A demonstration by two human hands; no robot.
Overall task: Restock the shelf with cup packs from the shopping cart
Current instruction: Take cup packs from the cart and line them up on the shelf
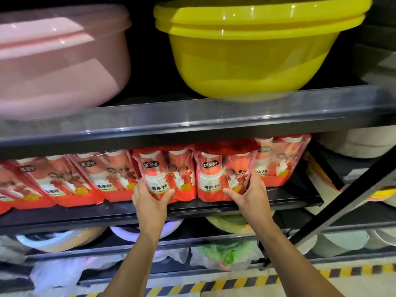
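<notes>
- Both arms are up at the middle shelf (85,213), one cup pack in each hand.
- The left grip (150,198), a bare hand, is clamped on the left pack (165,174): thumb across the front, fingers round its left edge.
- The right grip (251,195) holds the right pack (220,174) the same way, thumb low on the front and fingers wrapped round its right edge.
- The two packs stand side by side and touching, bottoms on the shelf near its front lip, tops tucked under the upper shelf edge (192,125).
- To finish this well, I'd say slide both straight back together, keeping them upright so the tops don't snag that edge, and bring the faces level with the row of packs (85,179) on the left.
- Those neighbours lean, so squaring up would tidy the line; the soft wrappers could crumple if squeezed.
- Another pack (278,161) sits just to the right, slightly further back.
- The cart is not in view.
- Above: a pink basin (60,56) and stacked yellow basins (246,50).
- Below: more basins and bagged goods, dimly lit.
- Yellow-and-black floor tape (214,284) runs along the foot of the rack.
</notes>
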